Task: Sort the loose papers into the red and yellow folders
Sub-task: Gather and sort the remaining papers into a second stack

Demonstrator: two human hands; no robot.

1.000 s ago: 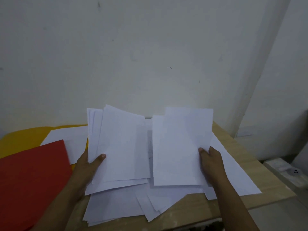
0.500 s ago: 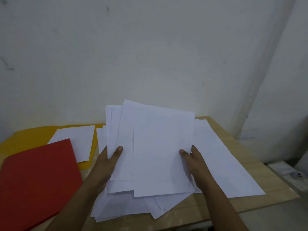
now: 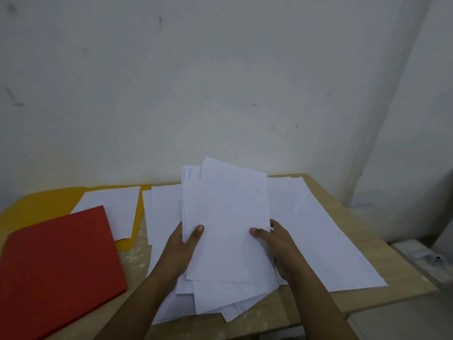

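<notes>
Pale, scuffed plaster wall (image 3: 196, 82) is filling the upper part of the view, and a light wooden table (image 3: 355, 229) is sitting against it below. Both hands are lifting a loose stack of white paper sheets (image 3: 228, 217) off the tabletop, its far end tilting up toward the wall. The left hand (image 3: 180, 251) is gripping the stack's left edge, thumb lying across the top sheet while the other fingers are hiding underneath, so I cannot tell how they are spreading. The right hand (image 3: 277, 249) is gripping the right edge the same way, thumb pressing on top and fingers curling behind the sheets. More white sheets (image 3: 318, 236) are lying flat and fanned out on the table beneath and to the right of the held stack. At the left, a flat red card folder (image 3: 56, 266) is lying closed near the table's front edge. Behind it, an open yellow card folder (image 3: 36, 204) is spreading toward the wall, with one white sheet (image 3: 115, 209) resting on it, partly covered by the red folder's corner. A grey-white box (image 3: 426, 258) is sitting low beyond the table's right end.
</notes>
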